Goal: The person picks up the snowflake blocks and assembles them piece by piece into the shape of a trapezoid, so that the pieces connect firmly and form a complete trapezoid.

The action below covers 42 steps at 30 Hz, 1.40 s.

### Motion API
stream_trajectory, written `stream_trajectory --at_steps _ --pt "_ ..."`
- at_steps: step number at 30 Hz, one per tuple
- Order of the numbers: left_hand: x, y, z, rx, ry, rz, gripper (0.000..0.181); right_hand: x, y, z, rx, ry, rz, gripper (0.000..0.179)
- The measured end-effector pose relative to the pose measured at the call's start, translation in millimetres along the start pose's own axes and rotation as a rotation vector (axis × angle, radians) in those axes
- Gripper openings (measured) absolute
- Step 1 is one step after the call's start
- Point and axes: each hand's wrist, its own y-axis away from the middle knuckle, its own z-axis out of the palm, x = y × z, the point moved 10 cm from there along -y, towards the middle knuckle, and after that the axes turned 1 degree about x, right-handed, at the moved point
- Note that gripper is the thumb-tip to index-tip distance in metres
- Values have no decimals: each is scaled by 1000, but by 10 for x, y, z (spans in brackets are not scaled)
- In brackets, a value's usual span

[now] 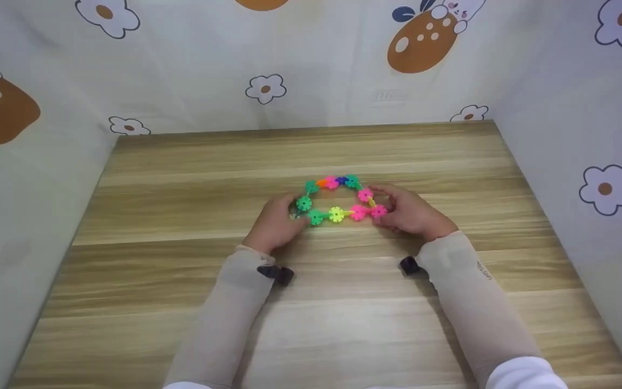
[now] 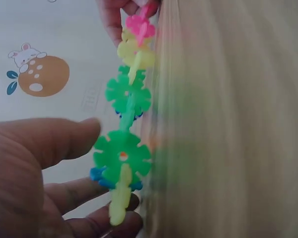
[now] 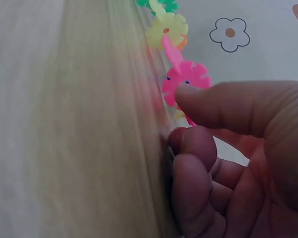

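A closed ring of linked plastic snowflake discs (image 1: 336, 214), in green, yellow, pink, orange and blue, stands on the wooden table between both hands. At its left end, the left hand (image 1: 279, 222) is spread around the green discs. In the left wrist view, the left thumb (image 2: 72, 141) is beside a green disc (image 2: 121, 158), apart from it, and the other fingers reach behind and below. My right hand (image 1: 411, 212) pinches the ring's right end. Its thumb overlaps a pink disc (image 3: 191, 77) in the right wrist view, with other fingers curled and the index fingertip partly hidden.
The wood-grain table (image 1: 181, 178) is bounded by a pale patterned curtain (image 1: 192, 65) at the back and both sides. Each wrist wears a small black camera, one on the left (image 1: 284, 276) and one on the right (image 1: 410, 266).
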Motion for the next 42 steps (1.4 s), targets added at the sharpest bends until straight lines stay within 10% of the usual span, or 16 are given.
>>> stream_trajectory --at_steps 20,42 --pt "78 141 -31 -84 -330 42 81 -37 60 23 -70 155 -43 91" --pt "-13 135 -41 -128 -250 36 78 -21 80 17 -114 154 -37 82"
